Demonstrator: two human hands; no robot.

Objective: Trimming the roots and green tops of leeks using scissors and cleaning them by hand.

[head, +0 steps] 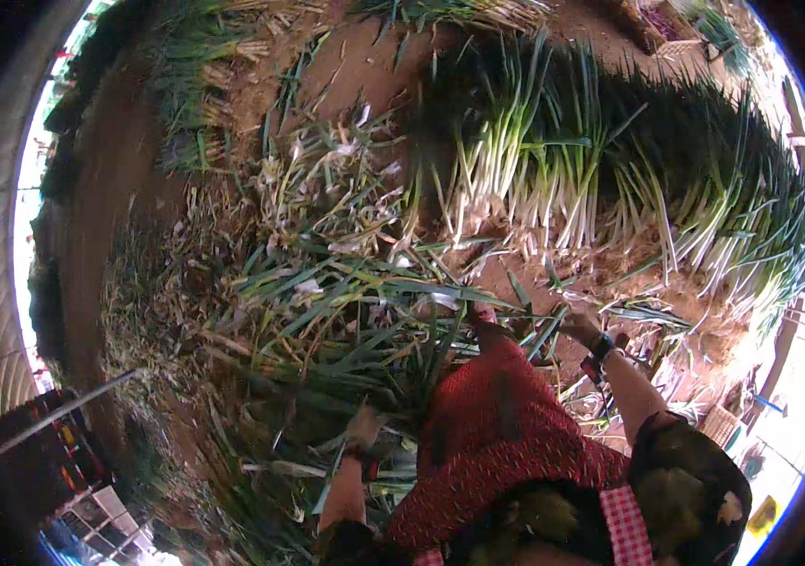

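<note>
My left hand point(366, 424) is blurred and sits low over a heap of cut green leaves point(332, 283), left of my red patterned apron point(494, 417). What its fingers do is too smeared to tell. My right hand point(581, 327) reaches forward over the soil on the right, near loose leaf scraps point(647, 313). A dark band point(602, 347) circles that wrist. Whether this hand holds anything cannot be made out. Ahead of it, a long row of Welsh onions point(516, 156) stands upright, with white stems, green tops and roots on the ground.
Dry leaf waste point(169, 283) covers the ground on the left. Onion bundles point(190, 92) lie at the far left, and more onions point(459, 10) at the top. A crate point(675, 46) stands at the far right, a basket point(721, 424) at the lower right. A metal pole point(66, 410) slants at left.
</note>
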